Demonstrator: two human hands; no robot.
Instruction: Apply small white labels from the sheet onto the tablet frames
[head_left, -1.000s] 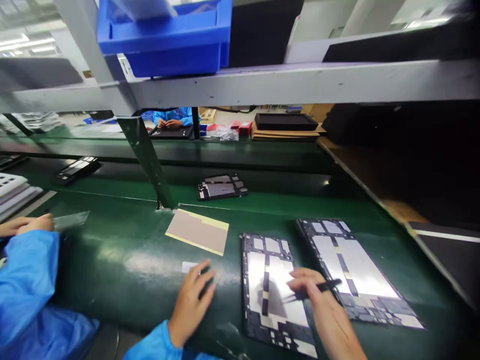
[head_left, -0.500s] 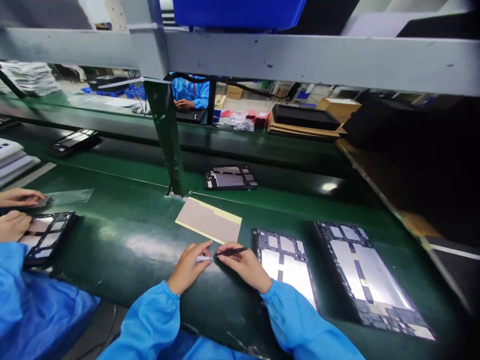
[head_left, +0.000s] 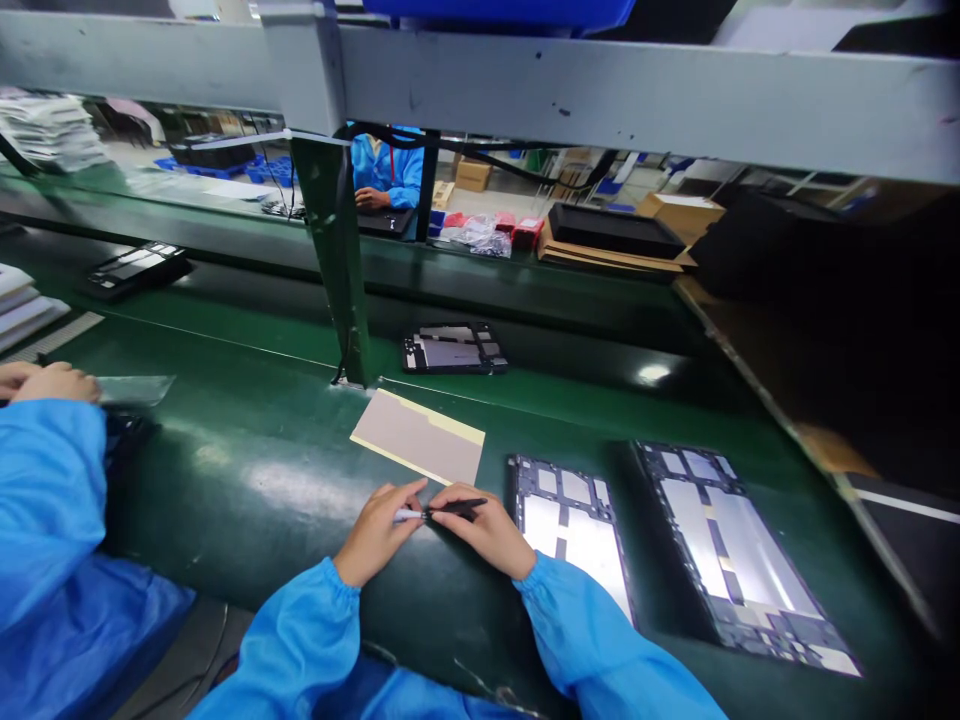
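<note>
My left hand (head_left: 380, 533) pinches a small whitish pen-shaped piece (head_left: 406, 515) between thumb and fingers. Black tweezers (head_left: 466, 507), slim and slanted, are gripped by my right hand (head_left: 491, 530). The two fingertips almost meet, and the tweezers' tip is at the end of the white piece; fine detail there is too small to make out. Just beyond my hands lies a greyish-pink sheet with yellow edges (head_left: 420, 437). Right of my right hand is an open tablet-like device (head_left: 574, 520), its silvery inside facing up, partly covered by my sleeve.
A second open device (head_left: 739, 545) lies farther right. Another device (head_left: 454, 347) rests behind the green post (head_left: 330, 260). At left, a co-worker's hand (head_left: 64, 382) and sleeve reach over a dark device. A grey beam (head_left: 600, 95) crosses above the green bench.
My hands stay together in nearly the same place; the black tweezers tilt slightly differently. The co-worker's arm has moved forward over the device at left. The view has shifted a little.
</note>
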